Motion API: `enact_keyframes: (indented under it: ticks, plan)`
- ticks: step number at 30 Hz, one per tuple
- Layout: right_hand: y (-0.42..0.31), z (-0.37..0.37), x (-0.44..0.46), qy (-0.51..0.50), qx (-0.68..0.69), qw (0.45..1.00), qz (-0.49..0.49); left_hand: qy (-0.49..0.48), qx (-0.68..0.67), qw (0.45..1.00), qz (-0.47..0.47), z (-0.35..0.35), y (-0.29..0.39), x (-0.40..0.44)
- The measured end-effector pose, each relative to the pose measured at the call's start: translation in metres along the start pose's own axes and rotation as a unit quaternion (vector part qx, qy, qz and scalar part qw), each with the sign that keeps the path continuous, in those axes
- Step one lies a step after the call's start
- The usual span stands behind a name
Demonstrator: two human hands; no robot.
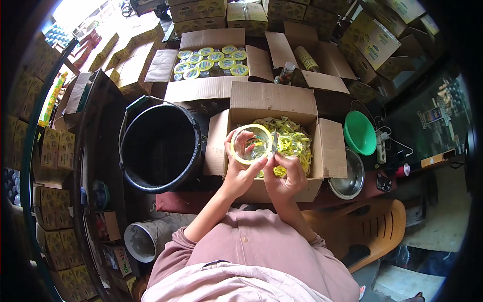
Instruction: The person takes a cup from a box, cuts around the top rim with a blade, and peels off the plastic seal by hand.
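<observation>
My left hand [240,170] is wrapped round a clear plastic cup [251,144] with a yellow rim, its round end tilted up towards me. In my right hand [286,175], fingers pinched, is a small knife [274,142], whose grey blade points away from me along the right side of the cup's rim. The knife's handle is mostly hidden by my fingers. Both hands are over the near side of an open cardboard box [274,98], which holds a heap of yellow-green plastic strips [294,138].
A black bucket [126,173] stands left of the box. At right are a green basin [360,133] and a metal bowl [352,176]. Behind, one carton [206,85] holds several yellow-lidded cups; another holds a cup stack [306,59]. An orange plastic chair [387,226] is near my right side.
</observation>
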State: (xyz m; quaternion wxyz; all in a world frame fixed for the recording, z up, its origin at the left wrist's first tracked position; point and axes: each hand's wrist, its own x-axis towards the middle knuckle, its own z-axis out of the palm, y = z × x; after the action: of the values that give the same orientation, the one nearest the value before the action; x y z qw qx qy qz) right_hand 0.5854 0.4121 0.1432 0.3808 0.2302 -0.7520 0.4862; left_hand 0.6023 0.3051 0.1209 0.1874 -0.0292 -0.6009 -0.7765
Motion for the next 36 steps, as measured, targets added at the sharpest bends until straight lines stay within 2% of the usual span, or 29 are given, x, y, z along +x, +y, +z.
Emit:
enact_keyframes:
  ticks: [2,14,18,20,24,31,34,36]
  plan:
    - [-0.002,0.0,0.002,-0.004,-0.002,1.0,-0.006,0.009,-0.039,0.999,0.004,0.002,-0.001,0.002]
    - [0.009,-0.003,0.015,-0.005,-0.029,0.998,-0.059,0.004,0.02,1.0,0.006,0.012,-0.01,0.004]
    - [0.011,-0.003,0.022,-0.021,-0.026,0.998,-0.05,-0.009,0.087,0.995,0.055,0.011,-0.007,0.003]
    - [0.016,-0.003,0.026,-0.026,0.01,0.998,-0.051,0.012,0.055,0.998,0.042,0.012,-0.006,0.005]
    - [0.023,-0.007,0.02,-0.016,0.071,0.996,0.042,0.004,0.036,0.999,0.033,0.012,-0.006,0.006]
    - [0.012,-0.014,0.015,-0.032,0.036,0.998,0.034,-0.003,0.062,0.998,0.018,0.015,-0.003,0.01]
    - [0.012,-0.015,0.014,-0.032,0.008,0.999,0.019,-0.033,0.125,0.991,0.036,0.012,-0.003,0.009]
    - [0.013,-0.014,0.016,-0.033,-0.01,0.999,0.003,-0.025,0.09,0.995,0.044,0.012,-0.007,0.009]
